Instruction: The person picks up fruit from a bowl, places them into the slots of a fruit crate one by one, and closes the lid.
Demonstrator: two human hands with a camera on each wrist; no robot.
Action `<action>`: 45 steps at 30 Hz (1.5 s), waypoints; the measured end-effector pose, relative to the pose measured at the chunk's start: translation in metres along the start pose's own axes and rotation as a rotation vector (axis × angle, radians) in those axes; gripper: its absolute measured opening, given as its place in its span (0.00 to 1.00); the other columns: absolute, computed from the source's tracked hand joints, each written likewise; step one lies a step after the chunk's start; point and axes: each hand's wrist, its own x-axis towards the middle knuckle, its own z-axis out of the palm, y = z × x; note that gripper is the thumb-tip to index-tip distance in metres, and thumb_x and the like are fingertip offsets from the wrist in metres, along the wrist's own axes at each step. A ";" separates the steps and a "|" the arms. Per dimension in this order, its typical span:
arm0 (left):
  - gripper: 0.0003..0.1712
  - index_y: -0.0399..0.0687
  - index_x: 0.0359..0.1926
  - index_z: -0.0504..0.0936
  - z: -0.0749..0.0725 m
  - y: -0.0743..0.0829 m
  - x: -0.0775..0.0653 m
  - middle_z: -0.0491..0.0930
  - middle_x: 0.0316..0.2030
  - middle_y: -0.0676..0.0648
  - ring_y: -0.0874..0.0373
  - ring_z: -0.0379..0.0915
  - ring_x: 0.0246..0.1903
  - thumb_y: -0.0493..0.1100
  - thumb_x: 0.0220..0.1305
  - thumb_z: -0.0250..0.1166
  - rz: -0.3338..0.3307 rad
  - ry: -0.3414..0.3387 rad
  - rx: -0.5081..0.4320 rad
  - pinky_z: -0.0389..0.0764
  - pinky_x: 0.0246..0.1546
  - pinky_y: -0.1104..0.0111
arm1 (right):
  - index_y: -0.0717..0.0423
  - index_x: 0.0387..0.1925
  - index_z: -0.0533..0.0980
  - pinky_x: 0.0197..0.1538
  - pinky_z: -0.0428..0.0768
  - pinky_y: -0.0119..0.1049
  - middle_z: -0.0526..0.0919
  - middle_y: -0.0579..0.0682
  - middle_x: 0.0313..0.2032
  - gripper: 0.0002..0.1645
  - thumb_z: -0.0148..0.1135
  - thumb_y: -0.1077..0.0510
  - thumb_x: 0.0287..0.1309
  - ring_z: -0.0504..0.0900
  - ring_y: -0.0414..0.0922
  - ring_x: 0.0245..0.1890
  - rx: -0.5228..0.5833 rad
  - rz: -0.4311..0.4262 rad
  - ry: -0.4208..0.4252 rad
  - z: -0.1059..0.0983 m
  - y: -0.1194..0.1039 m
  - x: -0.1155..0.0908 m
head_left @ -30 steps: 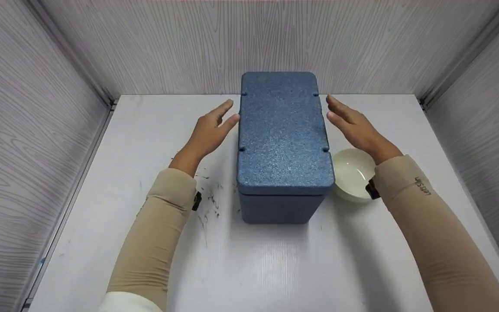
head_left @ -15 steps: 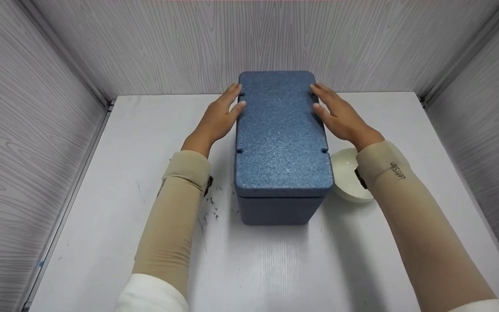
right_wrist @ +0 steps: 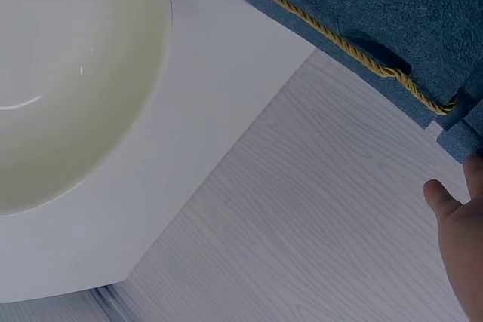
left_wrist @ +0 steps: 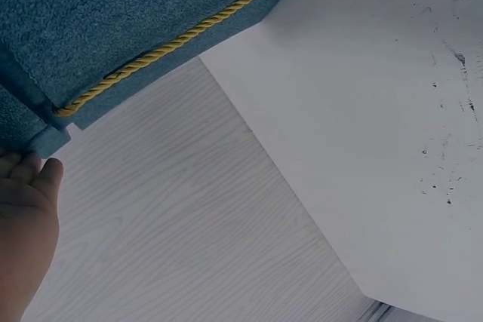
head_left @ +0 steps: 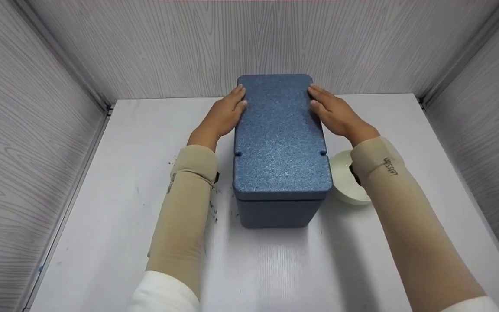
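Observation:
A tall blue foam box [head_left: 277,214] stands on the white table with its blue lid [head_left: 282,143] on top. At the lid's far left edge, the fingers of my left hand [head_left: 223,113] rest along the side. My right hand [head_left: 336,113] touches the opposite edge in the same way, thumb apart from the other fingers. Both wrist views show the fingertips right at the lid's side, below a groove. A twisted yellow rope [left_wrist: 189,33] runs along the box's left side; another yellow rope [right_wrist: 324,29] lies along its right side.
A cream-coloured bowl [head_left: 347,182] sits close to the right of the box, partly behind the right sleeve. Dark scuff marks [left_wrist: 460,58] dot the white table [head_left: 271,268] left of the box. Grey wood-grain walls [head_left: 180,47] enclose the back and sides.
From beside the box, both hands have moved inward and slightly away from the body until they meet the lid's edges. The lid appears slightly lower in view; the bowl stays put.

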 end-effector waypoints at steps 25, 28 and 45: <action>0.27 0.40 0.73 0.53 0.014 -0.017 -0.009 0.49 0.73 0.46 0.54 0.43 0.71 0.43 0.77 0.36 0.028 0.039 0.012 0.43 0.68 0.71 | 0.61 0.73 0.50 0.70 0.48 0.47 0.49 0.58 0.72 0.32 0.35 0.57 0.71 0.48 0.54 0.71 -0.070 0.023 -0.049 0.014 -0.004 0.001; 0.27 0.40 0.73 0.53 0.014 -0.017 -0.009 0.48 0.73 0.46 0.55 0.43 0.71 0.43 0.77 0.36 0.032 0.035 0.013 0.43 0.68 0.71 | 0.60 0.73 0.49 0.70 0.48 0.47 0.48 0.56 0.73 0.32 0.36 0.56 0.72 0.47 0.54 0.72 -0.074 0.015 -0.063 0.013 -0.002 0.001; 0.26 0.41 0.69 0.64 0.021 -0.027 -0.034 0.58 0.69 0.47 0.56 0.49 0.69 0.46 0.75 0.48 0.197 0.133 -0.069 0.50 0.68 0.67 | 0.57 0.65 0.69 0.67 0.58 0.50 0.66 0.51 0.66 0.25 0.51 0.53 0.70 0.62 0.50 0.67 0.025 -0.236 0.178 0.027 0.023 -0.027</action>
